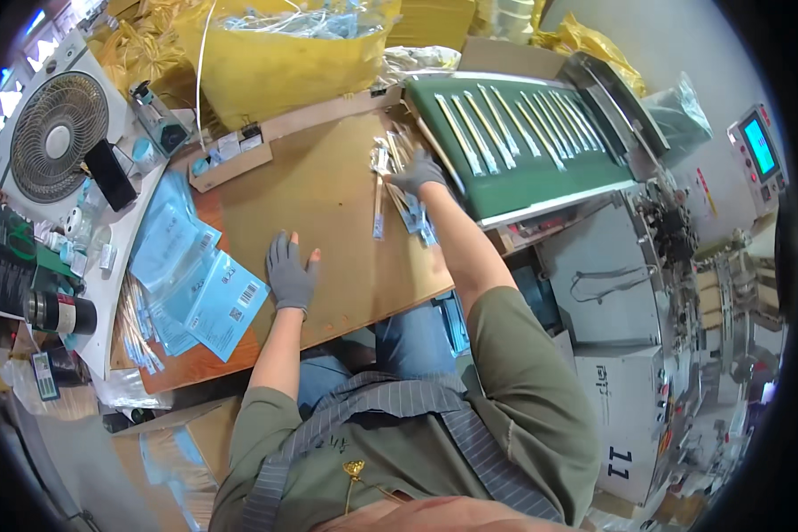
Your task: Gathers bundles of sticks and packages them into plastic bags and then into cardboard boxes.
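From here I count one left hand [291, 275] and one right hand [423, 173], two altogether. I get one fan [58, 142], one phone [110, 175], one flask [60, 312], one screen [759, 146] and one belt [523, 190]. I make it roughly ten packets [477, 133] on the belt, plus several near the right hand that I can't tally. Blue bags [229, 297]: at least three.

"How is my left hand [290, 277] sitting?"
"I'm holding it open, wrist [292, 309] resting behind the fingers [277, 253]."
"And my right hand [420, 172]?"
"Its forearm [467, 239] is slanting back from the fingers; blur is hiding their grip."
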`<state>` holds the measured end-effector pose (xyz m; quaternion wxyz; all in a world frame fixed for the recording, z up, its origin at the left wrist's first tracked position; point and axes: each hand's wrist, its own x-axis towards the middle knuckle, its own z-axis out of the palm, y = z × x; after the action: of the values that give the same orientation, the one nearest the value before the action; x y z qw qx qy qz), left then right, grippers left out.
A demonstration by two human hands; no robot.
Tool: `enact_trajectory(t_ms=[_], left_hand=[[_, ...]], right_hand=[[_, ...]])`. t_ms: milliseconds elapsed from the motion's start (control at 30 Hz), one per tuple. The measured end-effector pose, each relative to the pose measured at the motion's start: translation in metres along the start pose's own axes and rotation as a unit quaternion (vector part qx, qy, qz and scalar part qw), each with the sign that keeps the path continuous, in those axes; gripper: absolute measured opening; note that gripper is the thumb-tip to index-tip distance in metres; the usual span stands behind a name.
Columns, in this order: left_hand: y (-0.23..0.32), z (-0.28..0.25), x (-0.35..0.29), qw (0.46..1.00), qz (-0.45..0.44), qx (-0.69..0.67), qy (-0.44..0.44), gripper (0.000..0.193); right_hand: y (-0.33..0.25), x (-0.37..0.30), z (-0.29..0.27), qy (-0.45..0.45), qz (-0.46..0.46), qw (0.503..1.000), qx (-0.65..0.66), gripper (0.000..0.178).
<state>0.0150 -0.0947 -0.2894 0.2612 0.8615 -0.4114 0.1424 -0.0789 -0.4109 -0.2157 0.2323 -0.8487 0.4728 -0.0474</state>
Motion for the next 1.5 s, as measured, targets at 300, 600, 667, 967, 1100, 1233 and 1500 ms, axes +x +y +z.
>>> enact_trajectory(t_ms=[300,600,667,967,1100,1233,1500], left_hand=[[-0.002,0.021,0.042,0.998,0.009,-0.055,-0.035,0.056],[0.000,0.017,0.041,0.997,0.009,-0.062,-0.047,0.067],[-0.002,0.022,0.039,0.997,0.028,-0.056,-0.033,0.067],[-0.002,0.031,0.042,0.998,0.050,-0.046,-0.002,0.066],[-0.007,0.037,0.041,0.999,0.041,-0.036,0.000,0.065],[-0.009,0.038,0.040,0.998,0.046,-0.032,0.003,0.065],[-0.006,0.033,0.040,0.999,0.040,-0.031,-0.002,0.067]], right_hand=[[-0.015,-0.021,0.054,-0.025,-0.034,0.899,0.436,0.069],[0.050,-0.187,0.074,0.191,-0.252,0.946,0.077,0.054],[0.062,-0.207,0.077,0.201,-0.241,0.947,0.066,0.054],[0.064,-0.210,0.072,0.211,-0.239,0.946,0.059,0.051],[0.062,-0.208,0.072,0.212,-0.245,0.945,0.054,0.053],[0.063,-0.207,0.073,0.230,-0.256,0.938,0.044,0.055],[0.060,-0.210,0.069,0.242,-0.264,0.933,0.040,0.056]])
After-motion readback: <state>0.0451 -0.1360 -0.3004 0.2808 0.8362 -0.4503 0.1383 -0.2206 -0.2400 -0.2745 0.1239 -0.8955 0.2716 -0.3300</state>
